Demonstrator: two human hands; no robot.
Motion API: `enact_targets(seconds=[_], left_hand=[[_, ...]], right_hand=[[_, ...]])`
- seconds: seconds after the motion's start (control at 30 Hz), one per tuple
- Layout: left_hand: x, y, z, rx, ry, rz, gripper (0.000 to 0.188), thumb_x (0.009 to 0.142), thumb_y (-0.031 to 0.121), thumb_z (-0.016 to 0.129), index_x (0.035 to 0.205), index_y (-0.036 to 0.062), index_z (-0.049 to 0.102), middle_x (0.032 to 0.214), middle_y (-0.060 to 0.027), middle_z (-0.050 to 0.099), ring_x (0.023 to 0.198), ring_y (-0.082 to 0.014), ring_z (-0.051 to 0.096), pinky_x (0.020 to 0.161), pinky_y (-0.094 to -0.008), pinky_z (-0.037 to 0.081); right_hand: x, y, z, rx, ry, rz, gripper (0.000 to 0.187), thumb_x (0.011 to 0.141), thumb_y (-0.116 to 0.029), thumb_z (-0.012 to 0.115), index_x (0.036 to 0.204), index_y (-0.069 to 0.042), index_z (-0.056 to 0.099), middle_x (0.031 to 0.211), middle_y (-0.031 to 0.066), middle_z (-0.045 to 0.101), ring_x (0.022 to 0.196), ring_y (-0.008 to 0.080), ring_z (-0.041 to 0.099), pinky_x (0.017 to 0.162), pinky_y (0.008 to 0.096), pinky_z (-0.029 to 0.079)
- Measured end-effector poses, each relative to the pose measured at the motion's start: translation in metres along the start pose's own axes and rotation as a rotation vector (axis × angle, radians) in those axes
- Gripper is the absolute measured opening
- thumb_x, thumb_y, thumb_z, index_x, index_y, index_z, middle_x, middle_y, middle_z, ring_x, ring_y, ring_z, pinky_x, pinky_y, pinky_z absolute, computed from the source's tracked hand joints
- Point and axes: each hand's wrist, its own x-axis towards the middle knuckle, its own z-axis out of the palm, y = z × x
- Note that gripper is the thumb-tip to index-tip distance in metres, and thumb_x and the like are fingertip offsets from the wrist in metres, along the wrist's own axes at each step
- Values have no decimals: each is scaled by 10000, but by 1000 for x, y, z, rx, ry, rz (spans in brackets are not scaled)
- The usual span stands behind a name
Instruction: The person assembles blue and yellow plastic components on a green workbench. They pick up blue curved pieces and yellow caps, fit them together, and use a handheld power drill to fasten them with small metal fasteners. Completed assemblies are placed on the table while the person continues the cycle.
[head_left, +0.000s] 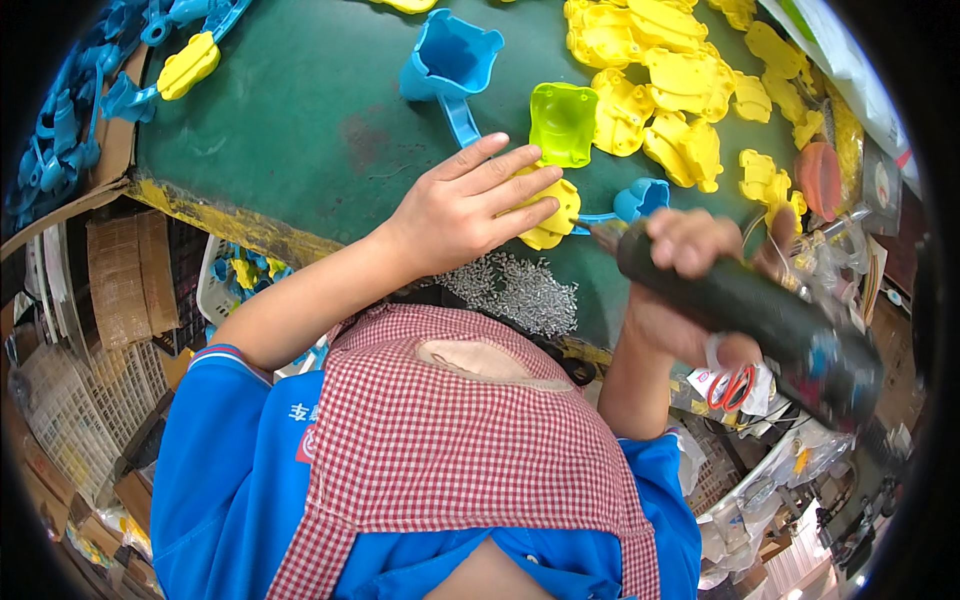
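My right hand [690,270] is wrapped round a dark electric screwdriver [760,310], slightly blurred. Its bit points left at a yellow plastic piece [550,222]. My left hand [465,205] lies palm down with fingers stretched out, their tips over that yellow piece and partly hiding it. A blue rod with a small blue cup [641,199] at its end runs from the yellow piece toward the right. Just beyond my left fingertips sits a lime green square cup [563,124]. Farther off stands a larger blue cup [452,60] with a wavy rim and a handle reaching toward my hand.
A pile of small silvery screws [515,292] lies at the near edge of the green table [270,130]. Several yellow pieces [690,85] are heaped at the far right. Blue parts [65,130] fill a cardboard box at the left. Red-handled scissors [732,388] rest at the right.
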Motion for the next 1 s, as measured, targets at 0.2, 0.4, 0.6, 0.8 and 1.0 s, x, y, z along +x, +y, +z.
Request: enact_targets(seconds=[0.2,0.4,0.6,0.8,1.0], left_hand=[[-1,11,-16,-118,24,-78,254,727,206,674,978,190,708,1139,19,652,1097,-191,585,1068,-428,300],[-5,35,-21,-583,5,-188,191,686,136,754,842,59,675,760,-28,613,658,-192,594,561,-293,491],[-14,35,-16,-609,-52,-176,161,698,152,717,817,69,646,775,-29,597,742,-192,609,647,-310,515],[-6,32,-26,-611,35,-206,166,652,104,745,780,61,646,749,-40,612,673,-214,598,605,-317,499],[-6,28,-36,-330,-23,-246,182,634,122,722,784,66,636,730,-30,585,645,-197,563,590,-309,472]], right_hand=[[-41,3,-10,-62,-52,234,993,657,-657,727,1298,-13,325,759,97,577,669,232,578,664,395,482],[-24,-24,6,113,-61,159,999,703,-663,686,1392,-58,291,774,94,580,674,228,572,675,400,460],[-16,-30,13,167,-90,157,972,717,-649,680,1414,-91,295,778,87,582,679,224,568,677,393,449],[-12,-26,27,97,-181,149,945,735,-652,666,1410,-90,316,755,56,541,660,195,535,678,368,428],[-10,-13,41,-6,-242,108,937,729,-670,660,1399,-97,344,741,53,534,650,193,526,652,366,421]])
